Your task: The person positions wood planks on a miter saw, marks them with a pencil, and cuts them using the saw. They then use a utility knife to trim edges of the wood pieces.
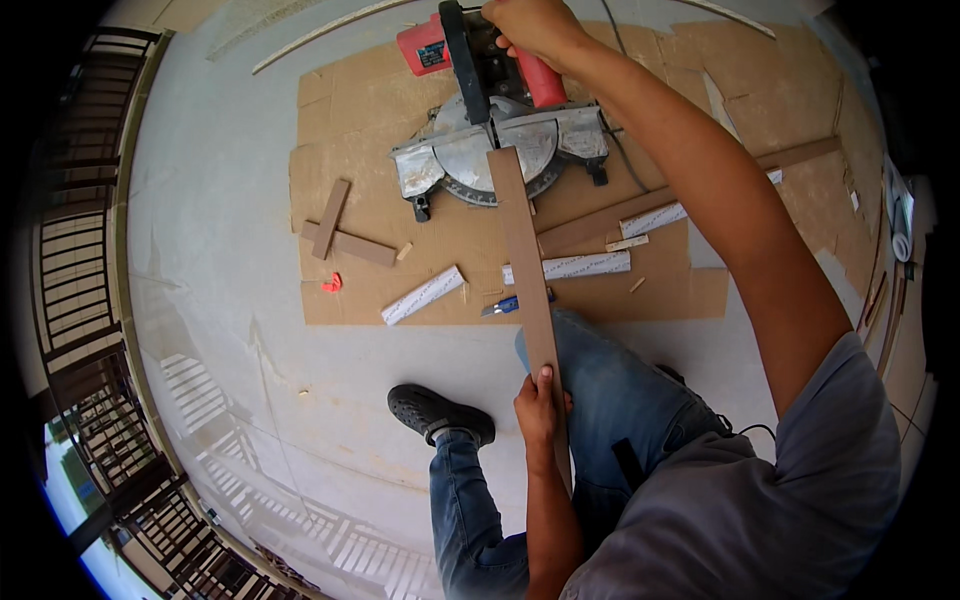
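A long, narrow brown board (524,250) runs from beside my left hip up to the miter saw (463,70). Its far end lies on the saw's round metal table, just in front of the slot. My left hand (537,408) grips the near part of the board, thumb on top. At the top of the view, my right hand (537,30) is closed round the saw's handle, whose grip is mostly hidden by the fingers. The saw head is red and black. Below the board's middle lies a blue utility knife (508,305), its blade pointing left.
Flattened cardboard (345,110) covers the floor under the saw. Two crossed brown offcuts (331,218), a red scrap (332,283) and white printed strips (422,295) lie around. A longer brown board (600,224) angles right. Railings (75,270) line the left side.
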The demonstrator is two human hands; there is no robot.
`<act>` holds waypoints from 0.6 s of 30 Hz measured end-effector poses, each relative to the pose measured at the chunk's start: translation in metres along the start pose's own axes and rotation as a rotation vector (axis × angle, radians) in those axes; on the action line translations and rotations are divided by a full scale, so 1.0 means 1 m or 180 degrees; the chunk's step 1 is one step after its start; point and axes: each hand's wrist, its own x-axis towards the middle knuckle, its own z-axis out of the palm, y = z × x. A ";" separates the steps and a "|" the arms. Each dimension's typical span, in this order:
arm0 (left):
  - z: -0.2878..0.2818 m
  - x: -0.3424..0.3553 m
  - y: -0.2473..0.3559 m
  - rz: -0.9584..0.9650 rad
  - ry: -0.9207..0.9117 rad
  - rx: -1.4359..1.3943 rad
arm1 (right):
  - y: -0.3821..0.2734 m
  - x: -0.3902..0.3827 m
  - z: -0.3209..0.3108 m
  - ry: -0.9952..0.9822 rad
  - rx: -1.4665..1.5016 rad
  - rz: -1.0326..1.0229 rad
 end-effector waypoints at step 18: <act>0.000 0.000 0.000 -0.0010 -0.0055 -0.0054 | 0.008 0.004 0.001 0.0085 0.0020 -0.0167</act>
